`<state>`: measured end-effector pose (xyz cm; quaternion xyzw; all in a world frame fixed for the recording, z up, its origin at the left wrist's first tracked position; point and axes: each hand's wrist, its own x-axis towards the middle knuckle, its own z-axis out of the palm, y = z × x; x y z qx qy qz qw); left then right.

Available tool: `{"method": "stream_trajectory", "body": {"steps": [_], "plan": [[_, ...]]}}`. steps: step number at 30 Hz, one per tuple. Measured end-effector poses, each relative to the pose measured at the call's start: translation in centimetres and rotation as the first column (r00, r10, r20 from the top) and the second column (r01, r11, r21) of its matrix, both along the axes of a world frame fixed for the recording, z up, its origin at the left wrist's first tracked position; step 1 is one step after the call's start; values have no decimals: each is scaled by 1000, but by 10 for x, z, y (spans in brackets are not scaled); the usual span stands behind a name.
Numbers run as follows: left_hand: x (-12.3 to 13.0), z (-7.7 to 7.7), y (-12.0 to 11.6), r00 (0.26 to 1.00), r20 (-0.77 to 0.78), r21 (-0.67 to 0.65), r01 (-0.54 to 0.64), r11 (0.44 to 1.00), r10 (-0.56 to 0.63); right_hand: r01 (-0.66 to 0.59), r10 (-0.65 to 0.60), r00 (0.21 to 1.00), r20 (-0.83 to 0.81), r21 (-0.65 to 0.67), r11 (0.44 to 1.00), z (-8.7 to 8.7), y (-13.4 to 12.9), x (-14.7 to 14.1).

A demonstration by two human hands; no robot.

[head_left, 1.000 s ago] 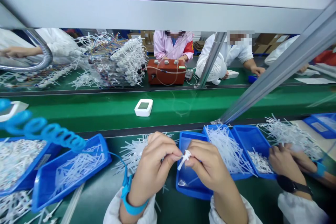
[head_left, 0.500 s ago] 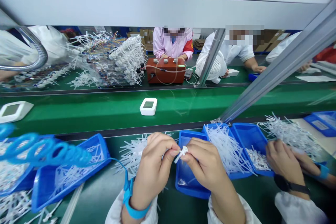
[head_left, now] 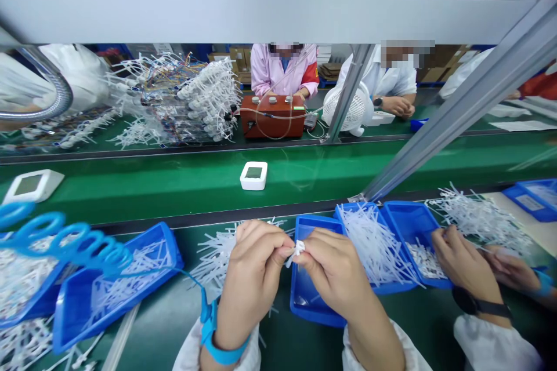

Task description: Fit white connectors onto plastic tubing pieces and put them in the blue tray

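My left hand [head_left: 256, 266], with a blue wrist strap [head_left: 221, 348] on it, pinches one side of a small white plastic piece [head_left: 297, 249]. From the other side my right hand [head_left: 333, 266] grips the same piece between thumb and finger. The fingertips almost meet and cover much of it. Below my right hand lies a blue tray [head_left: 311, 298]. White strips [head_left: 213, 258] are heaped left of my left hand, and a blue bin of white strips [head_left: 376, 243] stands right of my right hand.
A blue bin [head_left: 69, 319] and a coiled blue cord [head_left: 65, 243] are at the left. White square devices [head_left: 253, 176] sit on the green conveyor [head_left: 174, 185]. At the right, a co-worker's hands [head_left: 467, 266] work by another bin [head_left: 404, 223]. A metal post [head_left: 439, 116] slants overhead.
Both my hands have shifted slightly left with the white piece still between them. The white devices on the conveyor have moved right. Across the conveyor, a person's hands have come together.
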<state>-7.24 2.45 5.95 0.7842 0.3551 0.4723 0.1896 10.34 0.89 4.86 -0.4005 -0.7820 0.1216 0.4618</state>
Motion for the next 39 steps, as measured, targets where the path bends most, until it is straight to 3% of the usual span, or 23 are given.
{"method": "stream_trajectory", "body": {"steps": [7, 15, 31, 35, 39], "plan": [[2, 6, -8, 998, -20, 48, -64, 997, 65, -11, 15, 998, -58, 58, 998, 0, -2, -6], [-12, 15, -15, 991, -124, 108, -27, 994, 40, -32, 35, 999, -40, 57, 998, 1, -3, -7], [-10, 10, -9, 985, -165, 13, -38, 999, 40, -60, 61, 998, -32, 13, 998, 1, 2, -3], [-21, 5, -2, 965, -263, -86, -15, 996, -9, -22, 23, 1000, 17, -64, 998, -3, 6, -7], [-46, -11, 12, 881, -471, -275, -103, 956, -40, 89, -42, 988, 150, -321, 943, -2, 9, 4]]}}
